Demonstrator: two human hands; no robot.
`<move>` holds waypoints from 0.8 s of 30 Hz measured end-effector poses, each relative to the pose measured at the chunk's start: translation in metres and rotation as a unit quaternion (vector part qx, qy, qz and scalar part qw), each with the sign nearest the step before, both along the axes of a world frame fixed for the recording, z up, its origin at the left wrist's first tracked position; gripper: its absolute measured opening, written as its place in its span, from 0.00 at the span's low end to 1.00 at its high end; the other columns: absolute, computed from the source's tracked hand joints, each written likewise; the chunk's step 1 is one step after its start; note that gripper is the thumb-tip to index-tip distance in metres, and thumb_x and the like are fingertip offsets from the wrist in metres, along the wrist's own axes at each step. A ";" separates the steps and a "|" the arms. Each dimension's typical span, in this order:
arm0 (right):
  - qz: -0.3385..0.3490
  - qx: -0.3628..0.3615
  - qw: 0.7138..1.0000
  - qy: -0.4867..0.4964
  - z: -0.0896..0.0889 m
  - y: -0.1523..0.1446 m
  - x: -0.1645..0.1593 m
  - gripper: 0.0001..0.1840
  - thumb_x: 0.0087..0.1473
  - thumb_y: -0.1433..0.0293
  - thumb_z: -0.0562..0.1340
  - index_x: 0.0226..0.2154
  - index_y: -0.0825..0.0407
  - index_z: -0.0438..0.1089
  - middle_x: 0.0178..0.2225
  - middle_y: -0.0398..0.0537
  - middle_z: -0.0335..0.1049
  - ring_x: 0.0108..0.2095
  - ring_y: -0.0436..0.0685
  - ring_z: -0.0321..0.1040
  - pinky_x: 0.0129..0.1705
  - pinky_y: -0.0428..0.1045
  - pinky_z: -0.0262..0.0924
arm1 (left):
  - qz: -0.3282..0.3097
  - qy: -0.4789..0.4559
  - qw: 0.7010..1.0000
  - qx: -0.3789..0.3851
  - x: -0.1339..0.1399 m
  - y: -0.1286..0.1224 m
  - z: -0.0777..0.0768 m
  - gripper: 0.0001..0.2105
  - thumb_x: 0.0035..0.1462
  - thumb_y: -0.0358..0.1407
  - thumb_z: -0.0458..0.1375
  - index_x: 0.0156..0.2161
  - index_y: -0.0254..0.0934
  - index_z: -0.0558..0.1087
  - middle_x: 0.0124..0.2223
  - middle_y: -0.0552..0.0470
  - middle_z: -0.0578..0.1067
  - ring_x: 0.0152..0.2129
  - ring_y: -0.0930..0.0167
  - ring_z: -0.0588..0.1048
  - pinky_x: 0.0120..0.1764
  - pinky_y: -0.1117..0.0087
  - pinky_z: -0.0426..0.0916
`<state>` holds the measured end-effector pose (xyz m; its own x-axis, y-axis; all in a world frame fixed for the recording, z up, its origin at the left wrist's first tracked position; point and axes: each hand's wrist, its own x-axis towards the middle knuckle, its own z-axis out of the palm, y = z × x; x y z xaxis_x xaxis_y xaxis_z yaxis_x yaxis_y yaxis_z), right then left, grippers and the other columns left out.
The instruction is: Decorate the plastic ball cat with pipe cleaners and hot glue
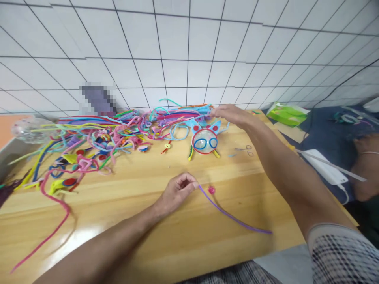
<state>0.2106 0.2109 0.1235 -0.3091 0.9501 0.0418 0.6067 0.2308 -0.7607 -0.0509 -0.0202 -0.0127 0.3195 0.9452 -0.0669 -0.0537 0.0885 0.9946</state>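
My left hand (179, 190) pinches one end of a purple pipe cleaner (233, 218) between thumb and fingertips. The stem curves away to the right, just above the wooden table. Beside it lies a small pink coil (211, 190). My right hand (231, 114) reaches to the right end of the pipe cleaner pile (174, 117) at the back, fingers drawn together; what lies between the fingertips is too small to make out. Below that hand stands a clear ball figure (205, 141) with blue glasses, a red ring, light blue ears and yellow-and-green feet.
Tangled pipe cleaners (118, 138) cover the back left. A clear ball (32, 130) sits at the far left. Scissors (244, 148) lie right of the figure. Beyond the table's right edge are a green packet (287, 114), a white power bank (324, 165) and another person's arm (367, 165).
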 end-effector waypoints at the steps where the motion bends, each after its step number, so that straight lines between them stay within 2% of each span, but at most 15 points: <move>1: 0.001 -0.066 0.998 0.002 -0.006 0.019 -0.001 0.10 0.61 0.61 0.73 0.30 0.47 0.83 0.41 0.51 0.87 0.51 0.67 0.79 0.62 0.61 0.69 | -0.006 0.000 1.000 0.001 0.000 0.000 -0.001 0.23 0.62 0.56 0.73 0.37 0.35 0.79 0.34 0.52 0.77 0.33 0.71 0.73 0.40 0.70 0.69; 4: -0.003 -0.196 0.980 0.036 -0.024 0.055 -0.005 0.10 0.60 0.62 0.75 0.31 0.49 0.85 0.46 0.57 0.88 0.56 0.67 0.81 0.70 0.62 0.66 | -0.019 0.007 1.000 -0.005 0.000 0.001 -0.004 0.20 0.65 0.53 0.71 0.37 0.35 0.79 0.35 0.51 0.78 0.33 0.70 0.73 0.40 0.70 0.68; 7: 0.009 -0.244 0.968 0.057 -0.036 0.071 -0.006 0.10 0.66 0.61 0.73 0.36 0.48 0.88 0.52 0.55 0.88 0.60 0.64 0.80 0.74 0.59 0.63 | -0.030 0.027 0.999 -0.004 0.000 0.000 -0.005 0.18 0.67 0.51 0.68 0.38 0.35 0.80 0.34 0.51 0.78 0.32 0.71 0.71 0.38 0.70 0.66; 9: 0.014 -0.250 0.965 0.076 -0.040 0.076 -0.005 0.10 0.69 0.61 0.72 0.39 0.47 0.88 0.54 0.53 0.88 0.60 0.61 0.80 0.73 0.56 0.65 | -0.035 0.041 0.999 0.001 0.000 0.000 -0.004 0.18 0.67 0.50 0.66 0.38 0.35 0.80 0.33 0.52 0.76 0.30 0.72 0.69 0.36 0.70 0.65; 12: 0.005 -0.243 0.961 0.131 -0.044 0.081 0.000 0.12 0.70 0.60 0.72 0.39 0.50 0.87 0.50 0.54 0.89 0.53 0.59 0.82 0.62 0.51 0.73 | -0.042 0.058 0.997 0.006 0.001 0.000 -0.002 0.18 0.67 0.51 0.66 0.37 0.35 0.80 0.31 0.53 0.75 0.28 0.72 0.67 0.35 0.70 0.62; 15: -0.027 -0.219 0.954 0.204 -0.044 0.084 0.010 0.12 0.67 0.62 0.75 0.37 0.54 0.85 0.41 0.57 0.88 0.42 0.56 0.82 0.48 0.49 0.75 | -0.046 0.063 0.997 0.011 0.001 0.000 0.001 0.19 0.68 0.51 0.65 0.37 0.35 0.79 0.32 0.51 0.76 0.29 0.71 0.69 0.35 0.70 0.64; 18: -0.082 -0.189 0.940 0.271 -0.040 0.083 0.024 0.08 0.59 0.71 0.79 0.34 0.55 0.82 0.32 0.52 0.85 0.33 0.53 0.78 0.38 0.47 0.72 | -0.052 0.061 0.997 0.014 0.001 0.001 0.002 0.19 0.68 0.51 0.65 0.37 0.35 0.79 0.33 0.50 0.78 0.30 0.70 0.71 0.36 0.69 0.65; 20: -0.109 -0.181 0.929 0.303 -0.035 0.079 0.033 0.09 0.56 0.76 0.78 0.32 0.54 0.79 0.28 0.47 0.81 0.30 0.50 0.75 0.34 0.46 0.69 | -0.055 0.065 0.996 0.014 0.001 0.001 0.002 0.19 0.68 0.52 0.64 0.37 0.35 0.79 0.33 0.50 0.78 0.31 0.70 0.71 0.37 0.69 0.66; 24: -0.120 -0.177 0.924 0.316 -0.025 0.068 0.044 0.09 0.53 0.79 0.74 0.32 0.52 0.76 0.24 0.41 0.75 0.25 0.48 0.68 0.28 0.44 0.64 | -0.054 0.076 0.996 0.013 0.000 0.002 -0.002 0.20 0.67 0.53 0.64 0.37 0.35 0.79 0.34 0.49 0.78 0.31 0.69 0.72 0.37 0.69 0.67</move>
